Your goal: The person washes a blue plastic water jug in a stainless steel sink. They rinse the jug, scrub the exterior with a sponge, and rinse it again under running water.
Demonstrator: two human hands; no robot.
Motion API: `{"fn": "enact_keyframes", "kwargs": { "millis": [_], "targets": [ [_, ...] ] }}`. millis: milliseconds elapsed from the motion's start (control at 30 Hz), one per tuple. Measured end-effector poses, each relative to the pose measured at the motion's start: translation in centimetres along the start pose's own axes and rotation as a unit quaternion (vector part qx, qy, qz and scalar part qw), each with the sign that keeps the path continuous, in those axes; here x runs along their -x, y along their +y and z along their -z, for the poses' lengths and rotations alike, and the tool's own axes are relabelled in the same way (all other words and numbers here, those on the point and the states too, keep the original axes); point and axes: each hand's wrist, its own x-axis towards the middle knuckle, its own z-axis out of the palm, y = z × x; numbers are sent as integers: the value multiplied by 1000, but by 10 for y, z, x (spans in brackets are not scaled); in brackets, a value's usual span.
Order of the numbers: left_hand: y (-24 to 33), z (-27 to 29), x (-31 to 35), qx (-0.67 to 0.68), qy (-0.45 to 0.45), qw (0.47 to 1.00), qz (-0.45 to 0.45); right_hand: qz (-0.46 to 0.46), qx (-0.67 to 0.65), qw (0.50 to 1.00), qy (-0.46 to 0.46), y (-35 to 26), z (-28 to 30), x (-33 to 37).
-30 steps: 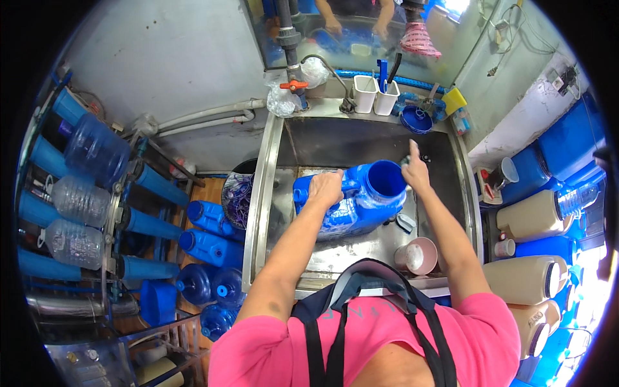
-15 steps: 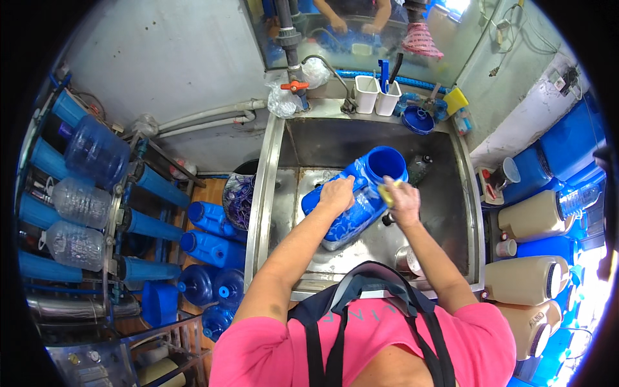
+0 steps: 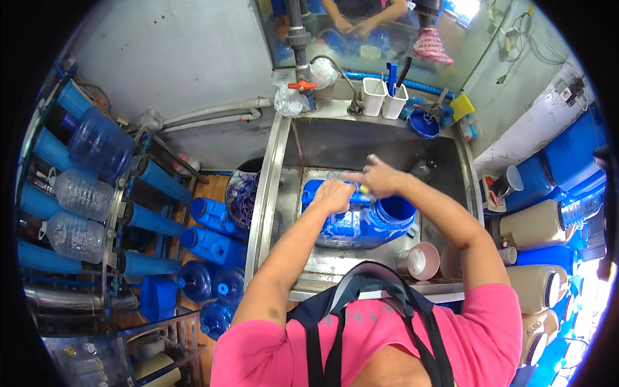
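A blue plastic container [image 3: 367, 226] with a wide round mouth lies on its side in the steel sink [image 3: 300, 271], its mouth pointing right. Soap suds streak its wall. My left hand [image 3: 333, 196] is closed around the container's handle on its upper side. Just right of it, my right hand [image 3: 382, 178] presses a yellow sponge [image 3: 365, 190] against the container near the handle. Most of the sponge is hidden under the fingers, and that hand is slightly blurred. A pinkish cup [image 3: 425, 260] rests in the sink's near right part.
Two white holders [image 3: 374, 97] with brushes, a blue lid [image 3: 423, 124] and a yellow sponge [image 3: 461, 107] line the sink's back ledge. An orange-handled valve [image 3: 302, 85] stands at back left. Blue jugs [image 3: 213, 247] crowd the left floor; beige containers [image 3: 525, 284] stack at right.
The container has turned from slanting up right to lying nearly level, mouth toward the right. My right hand has moved left and up, from beside the mouth to near the handle.
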Motion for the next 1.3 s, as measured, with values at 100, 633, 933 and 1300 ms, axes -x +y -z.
{"fn": "enact_keyframes", "kwargs": {
  "millis": [100,633,933,1300],
  "targets": [
    [7,-3,1,37,47,997,54,-228,-38,968,101,41,-5,17],
    [59,-81,-101,825,341,328,307,-302,-342,728,511,-22,-37,10],
    [64,-77,-101,796,326,411,302,-69,-210,871,440,-103,-130,113],
    [78,-71,-52,654,428,536,320,-238,-367,793,423,-85,-75,98]
  ]
}}
